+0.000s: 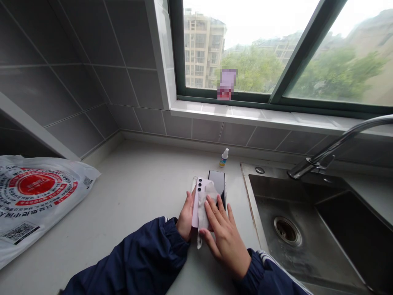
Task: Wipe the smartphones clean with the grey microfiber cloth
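A lilac smartphone (195,213), its back with three camera lenses facing up, rests in my left hand (184,215), which is closed around its left edge. Over the right part of that back lies a crumpled white tissue (203,209). My right hand (225,231) holds the tissue down against the phone with its fingers stretched across it. Part of the tissue hangs below the phone's lower end. Just behind, a second phone (217,177) with a dark screen lies on the counter, partly covered by my right hand and the tissue. A clear edge (194,180) shows beside the lilac phone's top left corner.
A small white-capped spray bottle (224,158) stands on the pale counter (138,176) beyond the phones. To the right are a steel sink (267,205) and its faucet (322,153). A printed plastic bag (39,200) lies at the left. A window sill (245,116) runs behind.
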### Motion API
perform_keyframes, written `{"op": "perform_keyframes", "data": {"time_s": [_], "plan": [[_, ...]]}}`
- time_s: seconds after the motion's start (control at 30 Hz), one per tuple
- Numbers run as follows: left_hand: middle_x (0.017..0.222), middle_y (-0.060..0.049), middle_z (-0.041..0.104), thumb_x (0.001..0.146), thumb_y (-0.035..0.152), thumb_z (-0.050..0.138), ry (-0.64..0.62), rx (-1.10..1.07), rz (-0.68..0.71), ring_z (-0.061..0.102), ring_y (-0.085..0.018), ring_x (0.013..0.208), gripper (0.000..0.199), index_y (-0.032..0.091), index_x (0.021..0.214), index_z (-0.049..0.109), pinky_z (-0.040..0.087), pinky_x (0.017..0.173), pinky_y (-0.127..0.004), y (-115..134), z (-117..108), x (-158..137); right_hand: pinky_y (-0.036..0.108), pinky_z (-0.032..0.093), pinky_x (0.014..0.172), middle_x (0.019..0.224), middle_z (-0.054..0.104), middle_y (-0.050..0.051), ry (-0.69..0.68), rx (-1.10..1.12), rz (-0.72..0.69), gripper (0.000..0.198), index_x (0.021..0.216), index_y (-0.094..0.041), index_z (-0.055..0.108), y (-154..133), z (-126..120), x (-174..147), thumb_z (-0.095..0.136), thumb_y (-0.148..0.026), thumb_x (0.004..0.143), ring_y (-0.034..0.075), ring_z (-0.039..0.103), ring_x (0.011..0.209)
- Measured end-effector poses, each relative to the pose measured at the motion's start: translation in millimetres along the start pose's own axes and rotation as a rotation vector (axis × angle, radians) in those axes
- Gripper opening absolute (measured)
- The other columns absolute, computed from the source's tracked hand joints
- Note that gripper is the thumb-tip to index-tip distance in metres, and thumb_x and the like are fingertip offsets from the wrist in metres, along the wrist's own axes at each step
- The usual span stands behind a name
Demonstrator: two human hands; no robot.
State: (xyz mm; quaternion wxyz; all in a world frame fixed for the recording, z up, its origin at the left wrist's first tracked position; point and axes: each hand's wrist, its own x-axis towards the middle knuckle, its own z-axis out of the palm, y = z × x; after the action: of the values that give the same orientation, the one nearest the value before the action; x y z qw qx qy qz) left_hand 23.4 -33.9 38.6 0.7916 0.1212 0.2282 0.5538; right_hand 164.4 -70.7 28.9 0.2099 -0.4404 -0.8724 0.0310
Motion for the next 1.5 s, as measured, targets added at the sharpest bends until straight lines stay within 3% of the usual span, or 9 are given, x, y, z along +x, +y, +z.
{"op": "perform_keyframes", "data": {"time_s": [0.17,0.33,0.5,0.73,0.87,1.03,1.23,1.43,1.5], "plan": [[0.129,-0.016,0.064,0.095,0.057,0.038,0.016,-0.086,-0.078,0.055,-0.028,0.127,0.065,0.014,0.145,0.042,0.032,0.114,-0.041,-5,-2,0,0.062,0.024,0.115,0.161,0.018,0.012,-0.045,0.021,-0.085,0.075,0.157,-0.013,0.009,-2,0,0,0.046,-0.043,0.099,0.038,0.009,0.149],[0.138,-0.013,0.058,0.096,0.055,0.037,-0.095,-0.062,-0.015,0.043,-0.027,0.137,0.062,0.018,0.146,0.041,0.024,0.119,-0.041,-5,-3,1,0.064,0.026,0.113,0.161,0.016,0.011,-0.009,0.001,0.055,0.07,0.157,-0.016,0.007,1,0,0,0.04,-0.039,0.101,0.038,0.008,0.149],[0.137,-0.017,0.058,0.094,0.059,0.037,-0.174,-0.033,-0.147,0.034,-0.027,0.143,0.067,0.008,0.133,0.056,0.016,0.122,-0.037,-8,-7,-2,0.063,0.019,0.115,0.162,0.015,0.011,-0.032,0.019,-0.069,0.074,0.157,-0.015,0.007,5,-2,1,0.043,-0.044,0.099,0.039,0.005,0.149],[0.148,-0.007,0.049,0.09,0.055,0.051,-0.353,0.063,-0.032,0.028,-0.026,0.146,0.056,0.02,0.134,0.058,0.017,0.122,-0.038,-12,-3,-3,0.065,0.019,0.114,0.162,0.014,0.012,0.051,0.012,0.06,0.068,0.157,-0.014,0.009,8,-3,2,0.039,-0.039,0.101,0.039,0.003,0.149],[0.146,-0.007,0.051,0.092,0.057,0.046,-0.348,0.076,-0.062,0.024,-0.025,0.147,0.056,0.019,0.131,0.061,0.017,0.122,-0.036,-14,-6,-3,0.064,0.018,0.115,0.161,0.017,0.011,0.035,0.011,-0.014,0.07,0.157,-0.017,0.011,8,-3,4,0.042,-0.041,0.1,0.039,0.005,0.149],[0.15,-0.005,0.046,0.092,0.052,0.048,-0.371,0.109,-0.036,0.025,-0.026,0.147,0.052,0.023,0.133,0.059,0.015,0.122,-0.038,-15,-4,-4,0.065,0.023,0.113,0.161,0.017,0.011,0.1,0.01,0.109,0.067,0.158,-0.017,0.008,9,-3,5,0.039,-0.037,0.101,0.038,0.004,0.149],[0.146,-0.005,0.051,0.097,0.053,0.032,-0.269,0.076,-0.107,0.03,-0.024,0.145,0.054,0.021,0.127,0.064,0.02,0.12,-0.038,-15,-6,-6,0.064,0.016,0.116,0.161,0.019,0.01,0.0,0.048,-0.073,0.073,0.157,-0.017,0.012,5,-3,3,0.045,-0.043,0.098,0.038,0.005,0.149],[0.147,-0.007,0.05,0.093,0.055,0.044,-0.281,0.15,-0.044,0.029,-0.023,0.146,0.057,0.022,0.138,0.053,0.016,0.121,-0.036,-13,-6,-4,0.067,0.02,0.113,0.161,0.017,0.009,0.094,0.041,0.152,0.066,0.158,-0.021,0.006,17,-1,6,0.038,-0.036,0.102,0.036,0.003,0.149],[0.147,-0.008,0.049,0.093,0.054,0.046,-0.262,0.158,-0.029,0.029,-0.023,0.145,0.056,0.02,0.136,0.055,0.016,0.121,-0.035,-13,-4,-4,0.066,0.021,0.112,0.161,0.016,0.01,0.094,0.054,0.138,0.067,0.158,-0.02,0.006,16,-1,6,0.038,-0.036,0.102,0.036,0.003,0.149]]}}
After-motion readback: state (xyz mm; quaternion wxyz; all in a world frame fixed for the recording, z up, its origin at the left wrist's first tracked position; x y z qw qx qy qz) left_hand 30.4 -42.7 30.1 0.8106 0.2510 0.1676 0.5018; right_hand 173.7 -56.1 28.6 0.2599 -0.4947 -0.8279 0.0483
